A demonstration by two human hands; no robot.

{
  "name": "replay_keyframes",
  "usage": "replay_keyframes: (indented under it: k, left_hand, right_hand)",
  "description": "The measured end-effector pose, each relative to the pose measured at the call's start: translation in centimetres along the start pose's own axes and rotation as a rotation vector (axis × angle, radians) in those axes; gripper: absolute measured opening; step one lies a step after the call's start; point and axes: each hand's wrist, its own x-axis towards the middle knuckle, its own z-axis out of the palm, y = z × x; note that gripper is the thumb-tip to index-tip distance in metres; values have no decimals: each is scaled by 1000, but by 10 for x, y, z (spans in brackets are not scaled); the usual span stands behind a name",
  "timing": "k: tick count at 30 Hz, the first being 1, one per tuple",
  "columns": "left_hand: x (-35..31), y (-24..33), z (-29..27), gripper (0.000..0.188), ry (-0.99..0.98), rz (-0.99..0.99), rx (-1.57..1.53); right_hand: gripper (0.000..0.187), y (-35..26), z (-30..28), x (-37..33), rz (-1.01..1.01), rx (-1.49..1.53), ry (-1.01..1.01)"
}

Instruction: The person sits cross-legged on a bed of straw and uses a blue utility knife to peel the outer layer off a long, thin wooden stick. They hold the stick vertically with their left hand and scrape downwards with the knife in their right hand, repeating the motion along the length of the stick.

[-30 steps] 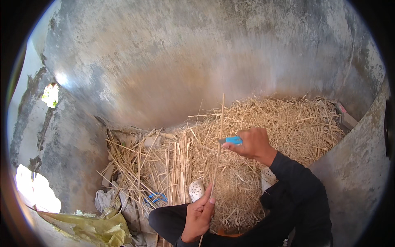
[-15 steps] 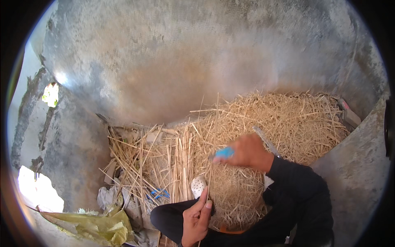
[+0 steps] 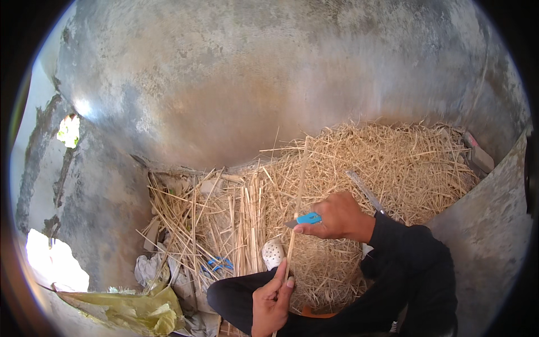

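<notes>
A long, thin pale strip (image 3: 302, 182), seemingly bamboo or wood, stands tilted in front of me, its top leaning slightly right. My left hand (image 3: 272, 303) pinches its lower part between thumb and fingers, above my bent leg. Higher up, my right hand (image 3: 338, 216) grips a blue utility knife (image 3: 309, 218), whose short blade points left across the strip. The right thumb lies beside the strip, just below the blade. Close by my left fingertips is a white perforated shoe toe (image 3: 273, 254).
A heap of shavings (image 3: 404, 163) spreads along the concrete wall (image 3: 236, 84). On it lies a long metal blade (image 3: 365, 191), near my right sleeve. Left of me are several loose strips (image 3: 247, 224), a blue object (image 3: 219, 264) and a yellowish sheet (image 3: 123, 309).
My right hand, blurred before, is now sharp and slightly lower, with the knife blade at the strip. The strip's top has shifted right, and my left hand has moved a little right.
</notes>
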Motion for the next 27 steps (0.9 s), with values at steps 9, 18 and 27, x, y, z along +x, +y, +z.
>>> replay_keyframes:
  k: [9,18,27]
  left_hand:
    - [-16,6,3,40,-160,57,16]
    - [-23,-8,-4,42,-114,-108,-231]
    - [-18,-9,-4,46,-76,-149,-309]
  right_hand:
    - [80,104,-18,22,256,-114,285]
    - [74,43,5,9,72,-64,185]
    - [77,90,-32,13,347,44,236]
